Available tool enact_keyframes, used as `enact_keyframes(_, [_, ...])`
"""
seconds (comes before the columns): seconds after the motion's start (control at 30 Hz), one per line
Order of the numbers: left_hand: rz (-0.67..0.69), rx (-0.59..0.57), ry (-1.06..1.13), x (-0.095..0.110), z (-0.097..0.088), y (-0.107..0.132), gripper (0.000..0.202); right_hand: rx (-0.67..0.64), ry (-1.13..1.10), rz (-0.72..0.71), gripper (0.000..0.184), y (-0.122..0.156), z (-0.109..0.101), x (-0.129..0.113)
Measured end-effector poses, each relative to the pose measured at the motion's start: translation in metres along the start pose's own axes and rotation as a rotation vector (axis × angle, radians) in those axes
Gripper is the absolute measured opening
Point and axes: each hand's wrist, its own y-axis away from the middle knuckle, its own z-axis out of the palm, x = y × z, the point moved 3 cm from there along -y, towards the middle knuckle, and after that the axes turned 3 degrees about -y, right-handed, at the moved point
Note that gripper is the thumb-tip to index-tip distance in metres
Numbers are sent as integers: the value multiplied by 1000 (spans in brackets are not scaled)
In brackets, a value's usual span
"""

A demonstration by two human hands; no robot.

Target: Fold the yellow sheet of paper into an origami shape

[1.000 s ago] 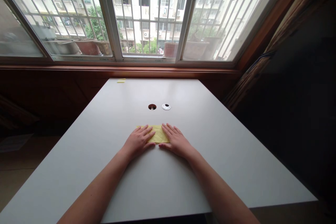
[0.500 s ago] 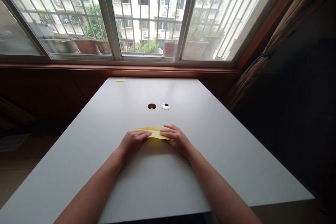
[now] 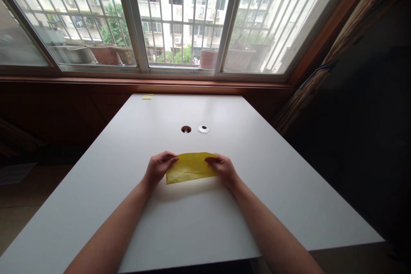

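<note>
A creased sheet of yellow paper (image 3: pixel 192 167) is stretched between my two hands, its broad face turned up toward me. My left hand (image 3: pixel 159 167) pinches its upper left corner between thumb and fingers. On the other side, my right hand (image 3: pixel 224 168) grips the right edge, thumb on the near face and the other fingers mostly hidden behind. The lower edge hangs free, with a shadow falling on the white table (image 3: pixel 192 218) beneath, so the paper is held a little above the surface.
Past the paper, a round cable hole (image 3: pixel 186 129) opens in the tabletop, with its white ring cover (image 3: pixel 203 129) lying beside it. Yellow strips (image 3: pixel 147 96) lie at the far left corner. A barred window (image 3: pixel 180 17) rises behind the table, and a curtain (image 3: pixel 334 51) hangs at the right.
The paper was low and nearly flat under my fingers; now it is lifted and tilted, showing a wider face. My hands have moved slightly apart and changed to a thumb pinch at its edges.
</note>
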Motion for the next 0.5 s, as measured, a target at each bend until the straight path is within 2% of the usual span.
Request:
enact_keyframes(0.17, [-81, -23, -39, -5, 0, 0, 29, 82, 95, -1, 44, -2, -2, -1])
enact_keyframes(0.33, [-70, -67, -139, -5, 0, 0, 29, 164, 286, -24, 51, -2, -8, -3])
enact_keyframes(0.5, [-53, -87, -280, -5, -1, 0, 30, 287, 488, -41, 46, -4, -19, 1])
